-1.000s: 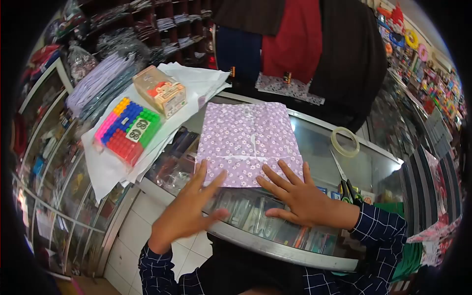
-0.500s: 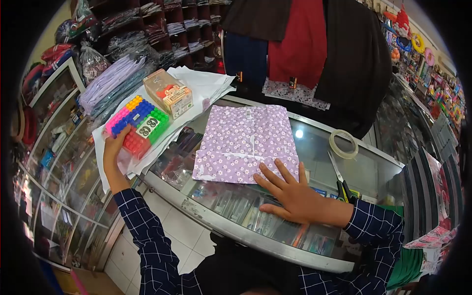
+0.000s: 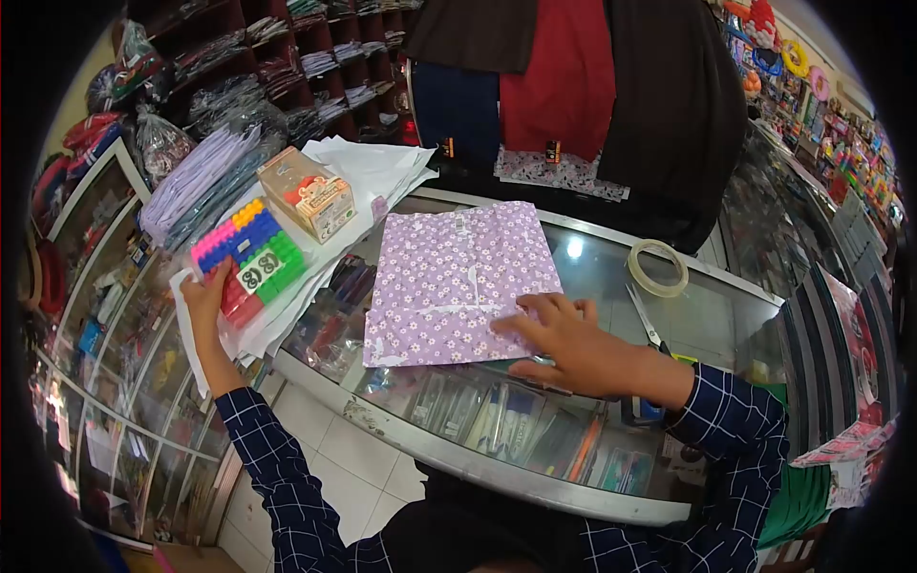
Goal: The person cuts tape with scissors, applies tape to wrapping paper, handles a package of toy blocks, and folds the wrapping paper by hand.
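Observation:
My left hand (image 3: 205, 298) grips the near left edge of a pack of toy building blocks (image 3: 277, 279), its thumb over the top. The pack has pink, yellow, blue, green and red blocks and a black-and-white label. It is over sheets of white paper. My right hand (image 3: 578, 346) is at the lower right edge of a flat lilac flowered paper package (image 3: 458, 258), its fingers bent and a little apart, touching the paper. Strips of clear tape cross the package. A small printed box (image 3: 308, 194) with a clear window sits beyond the blocks.
The package lies on a glass display counter (image 3: 669, 263) holding pens and stationery. A tape roll (image 3: 657, 268) and scissors (image 3: 646, 315) lie right of it, the scissors partly behind my right hand. Wrapped clothing (image 3: 215, 181) is piled at left. Dark and red cloths (image 3: 564, 86) hang behind.
My right hand has gone from lying flat and spread to bent fingers, shifting up and right along the package's edge. My left hand keeps hold of the blocks. The view has shifted slightly.

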A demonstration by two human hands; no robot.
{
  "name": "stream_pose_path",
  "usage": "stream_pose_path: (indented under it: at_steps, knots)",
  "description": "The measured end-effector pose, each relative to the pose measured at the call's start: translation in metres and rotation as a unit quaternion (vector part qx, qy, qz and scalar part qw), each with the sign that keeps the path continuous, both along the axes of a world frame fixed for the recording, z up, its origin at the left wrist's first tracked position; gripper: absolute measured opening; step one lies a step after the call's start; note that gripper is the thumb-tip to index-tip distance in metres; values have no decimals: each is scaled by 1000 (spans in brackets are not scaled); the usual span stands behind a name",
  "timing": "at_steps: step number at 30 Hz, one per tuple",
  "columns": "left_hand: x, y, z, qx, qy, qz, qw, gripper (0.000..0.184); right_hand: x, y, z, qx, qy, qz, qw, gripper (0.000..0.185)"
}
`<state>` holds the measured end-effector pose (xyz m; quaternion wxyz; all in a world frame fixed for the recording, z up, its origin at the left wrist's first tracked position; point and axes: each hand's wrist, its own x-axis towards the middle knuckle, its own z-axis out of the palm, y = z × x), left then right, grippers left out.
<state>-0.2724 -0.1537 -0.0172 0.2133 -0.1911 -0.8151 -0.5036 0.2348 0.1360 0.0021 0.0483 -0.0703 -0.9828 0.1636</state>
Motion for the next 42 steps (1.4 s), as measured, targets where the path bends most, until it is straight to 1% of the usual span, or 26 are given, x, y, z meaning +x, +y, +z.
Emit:
stream_pose_path:
  at_steps: [1, 2, 3, 4, 5, 6, 8, 9, 10, 13, 14, 16, 19, 20, 21, 22, 23, 25, 26, 28, 31, 32, 35, 36, 39, 42]
  knots:
    - [15, 2, 2, -45, 104, 86, 990, 68, -2, 6, 5, -36, 9, 1, 999, 64]
    - [31, 5, 0, -89, 206, 169, 960, 70, -7, 16, -3, -15, 69, -8, 997, 68]
    - [54, 14, 6, -128, 305, 250, 910, 71, -11, 23, -4, -38, 59, -5, 998, 66]
    - [79, 27, 16, 2, 244, 42, 969, 69, -15, 32, -1, -62, 48, -1, 997, 65]
    - [128, 50, 30, 26, 153, -53, 986, 64, -19, 41, 3, -86, 35, 4, 996, 64]
    - [169, 68, 41, 26, 79, -210, 974, 60, -23, 51, 7, -97, 56, 36, 993, 50]
    - [227, 96, 46, -147, 101, -351, 919, 58, -32, 64, 18, -157, -23, 21, 987, 43]
    - [235, 109, 44, -195, 81, -442, 872, 57, -35, 67, 19, -186, -62, 14, 981, 41]
    - [236, 117, 38, -270, 92, -491, 823, 55, -36, 68, 16, -188, -20, 36, 981, 37]
    - [231, 139, 39, -315, 47, -515, 796, 48, -37, 69, 26, -148, -11, 30, 988, 37]
    - [230, 140, 47, -335, -40, -514, 788, 47, -40, 68, 24, -113, -4, 25, 993, 37]
    - [226, 143, 43, -322, -40, -527, 785, 49, -44, 65, 13, -42, 7, 15, 999, 37]
    - [222, 146, 27, -288, 15, -558, 778, 50, -47, 55, 7, -40, 91, 32, 995, 35]
    - [225, 145, 26, -272, 19, -571, 774, 48, -40, 41, 17, -29, 38, -36, 998, 40]
    - [228, 145, 28, -257, 22, -583, 770, 46, -38, 33, 14, 57, 68, -1, 996, 45]
    - [232, 144, 33, -279, -3, -586, 761, 40, -35, 25, 9, 142, 98, 34, 985, 50]
    - [232, 144, 33, -290, 63, -583, 757, 39, -32, 15, 3, 224, 126, 69, 964, 55]
    - [233, 144, 31, -305, 195, -568, 739, 37, -19, -18, -12, 128, 41, 35, 990, 68]
    - [236, 143, 31, -306, 279, -526, 743, 38, -15, -29, -17, 79, -2, 18, 997, 75]
    - [246, 135, 31, -299, 441, -431, 728, 40, -11, -38, -19, 124, -10, 5, 992, 82]
    - [274, 122, 34, -378, 306, -543, 684, 50, -9, -45, -22, 149, -4, -27, 988, 86]
    - [277, 120, 27, -436, 281, -556, 650, 64, -8, -48, -22, 160, -7, -40, 986, 87]
    - [277, 117, 14, -425, 236, -569, 664, 76, -8, -49, -17, 158, -17, -58, 986, 91]
    - [276, 118, 12, -445, 238, -569, 650, 83, -8, -47, -18, 139, -21, -58, 988, 91]
    - [276, 118, 16, -454, 231, -569, 646, 85, -3, -39, -18, 102, -30, -36, 994, 92]
    - [280, 114, 15, -441, 202, -562, 670, 85, 7, -28, -15, 108, -52, -38, 992, 91]
